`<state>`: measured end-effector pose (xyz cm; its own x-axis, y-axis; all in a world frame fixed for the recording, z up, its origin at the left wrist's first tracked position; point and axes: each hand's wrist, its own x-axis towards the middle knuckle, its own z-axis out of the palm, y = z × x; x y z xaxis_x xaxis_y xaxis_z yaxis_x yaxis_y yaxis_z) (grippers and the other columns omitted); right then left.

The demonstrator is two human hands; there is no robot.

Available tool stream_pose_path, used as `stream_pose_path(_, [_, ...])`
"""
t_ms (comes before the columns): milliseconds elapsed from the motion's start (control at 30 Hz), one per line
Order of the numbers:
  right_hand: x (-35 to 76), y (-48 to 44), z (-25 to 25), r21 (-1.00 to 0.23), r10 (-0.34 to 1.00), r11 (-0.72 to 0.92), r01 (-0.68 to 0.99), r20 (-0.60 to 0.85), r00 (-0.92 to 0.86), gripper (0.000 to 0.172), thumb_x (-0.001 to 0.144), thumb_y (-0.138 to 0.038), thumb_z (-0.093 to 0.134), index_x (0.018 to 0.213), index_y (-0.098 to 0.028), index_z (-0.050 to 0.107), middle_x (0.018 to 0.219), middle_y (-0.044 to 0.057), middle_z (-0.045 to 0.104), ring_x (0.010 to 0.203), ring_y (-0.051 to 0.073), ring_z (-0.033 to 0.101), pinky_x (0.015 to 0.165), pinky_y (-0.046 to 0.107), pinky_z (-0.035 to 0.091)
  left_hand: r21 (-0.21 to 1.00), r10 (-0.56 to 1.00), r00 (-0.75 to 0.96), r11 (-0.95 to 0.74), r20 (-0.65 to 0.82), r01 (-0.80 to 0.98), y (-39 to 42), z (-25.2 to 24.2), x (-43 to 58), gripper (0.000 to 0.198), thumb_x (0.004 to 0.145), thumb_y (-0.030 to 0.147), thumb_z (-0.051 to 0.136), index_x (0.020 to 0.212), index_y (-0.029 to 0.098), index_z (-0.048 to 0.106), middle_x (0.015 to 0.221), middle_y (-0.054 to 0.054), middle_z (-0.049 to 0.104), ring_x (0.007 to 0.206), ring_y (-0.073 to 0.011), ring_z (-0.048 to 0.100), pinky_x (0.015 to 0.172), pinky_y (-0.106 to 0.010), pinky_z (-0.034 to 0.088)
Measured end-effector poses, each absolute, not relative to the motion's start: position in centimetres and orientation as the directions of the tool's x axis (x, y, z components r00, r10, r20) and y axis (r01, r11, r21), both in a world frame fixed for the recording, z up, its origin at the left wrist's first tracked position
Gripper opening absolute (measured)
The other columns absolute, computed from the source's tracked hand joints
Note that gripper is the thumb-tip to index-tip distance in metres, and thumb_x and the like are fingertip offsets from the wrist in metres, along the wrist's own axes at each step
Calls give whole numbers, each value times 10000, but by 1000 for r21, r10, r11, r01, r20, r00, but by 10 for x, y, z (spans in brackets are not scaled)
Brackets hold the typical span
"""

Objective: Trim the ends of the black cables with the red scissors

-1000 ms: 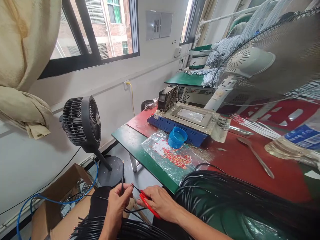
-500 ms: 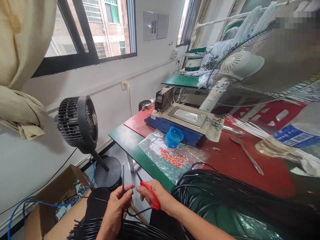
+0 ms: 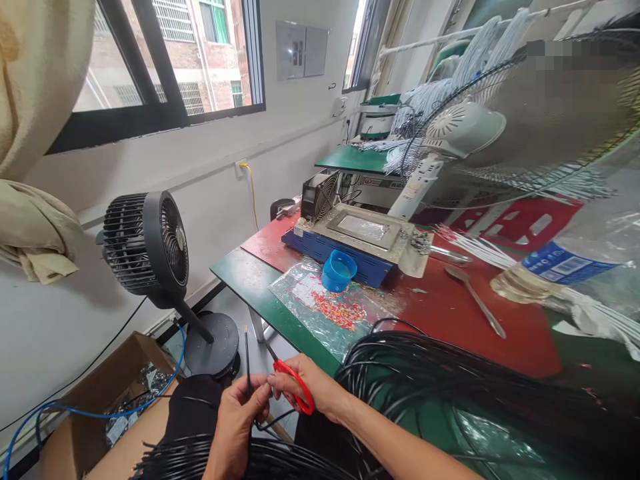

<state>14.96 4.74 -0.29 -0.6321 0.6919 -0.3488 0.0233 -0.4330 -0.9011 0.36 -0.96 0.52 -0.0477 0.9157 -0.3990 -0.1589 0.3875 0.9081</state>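
My left hand [image 3: 239, 417] pinches a thin black wire [image 3: 247, 353] that stands upright, its stripped tip pointing up. My right hand [image 3: 310, 387] grips red-handled scissors [image 3: 293, 390], blades angled up-left toward the wire beside my left fingers. Both hands sit close together below the front edge of the green table [image 3: 240, 277]. A bundle of black wires [image 3: 200, 460] lies across my lap, and a large coil of black wires [image 3: 450, 393] rests on the table to my right.
A black floor fan [image 3: 145, 247] stands on the left above a cardboard box [image 3: 100, 407]. On the table are a blue-sided metal machine [image 3: 350, 243], a blue cup [image 3: 339, 271], a plastic bag of red bits [image 3: 335, 310], a spoon [image 3: 475, 300] and a white fan [image 3: 500, 127].
The scissors turned from pointing sideways to blades angled up by the wire. My hands stayed close together; the camera view drifted so everything shifted slightly left.
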Motion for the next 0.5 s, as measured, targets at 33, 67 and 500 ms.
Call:
stream_pose_path(33, [150, 47, -2, -903, 691, -428, 39, -355, -629, 408, 623, -520, 661, 581, -126, 565, 389, -69, 438, 321, 36, 353, 344, 170, 263, 907, 914, -51, 390, -402, -157, -10, 6, 5, 237, 681, 360, 626, 715, 125, 630, 574, 11, 495, 505, -74, 346, 507, -244, 244])
stream_pose_path(67, [150, 47, -2, -903, 690, -427, 54, -364, -626, 400, 614, -511, 672, 582, -127, 565, 391, -70, 439, 320, 35, 353, 341, 169, 257, 905, 911, -54, 396, -408, -157, -9, 6, 5, 237, 678, 362, 628, 703, 126, 623, 559, 16, 483, 501, -75, 342, 506, -244, 240])
stream_pose_path(500, [150, 47, 7, -859, 689, -510, -54, -371, -622, 457, 623, -568, 632, 565, -124, 540, 367, -66, 406, 321, 46, 357, 347, 182, 247, 894, 925, 11, 370, -380, -253, -9, 2, 7, 218, 742, 341, 561, 716, 134, 624, 590, 9, 486, 516, -65, 346, 507, -218, 265])
